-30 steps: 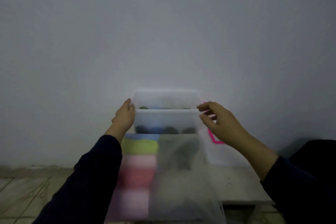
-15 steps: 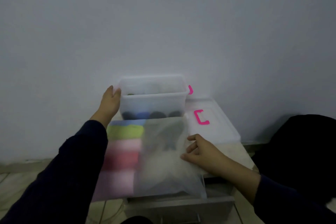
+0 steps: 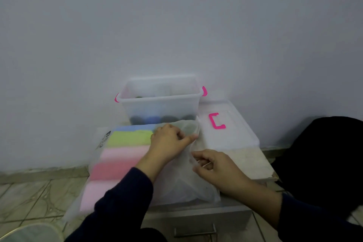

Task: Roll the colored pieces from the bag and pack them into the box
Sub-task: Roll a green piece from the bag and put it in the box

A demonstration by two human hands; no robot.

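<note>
A pale wall (image 3: 176, 25) fills the upper part of the view, with tiled floor (image 3: 29, 198) at lower left. Against the wall stands a low bench (image 3: 253, 161) with a pale worn top and a metal drawer front below. On its left part lies a clear plastic bag (image 3: 176, 186), spreading over the left edge; inside it is a stack of colored pieces (image 3: 121, 155) in bands of blue, green, pale pink, deeper pink and light pink. Behind the bag, at the wall, stands the clear box (image 3: 161, 102) with pink clips at its ends, open on top, holding several dark and blue rolls along its bottom. Just right of the box lies its clear lid (image 3: 231, 129), flat, with a pink handle on top.

The left hand (image 3: 169, 143), in a dark sleeve, rests on the bag's upper right part, its grip pinched together on the plastic at the bag's edge. The right hand (image 3: 214, 165) is just beside it, fingers curled and clamped on the same plastic edge lower down.
</note>
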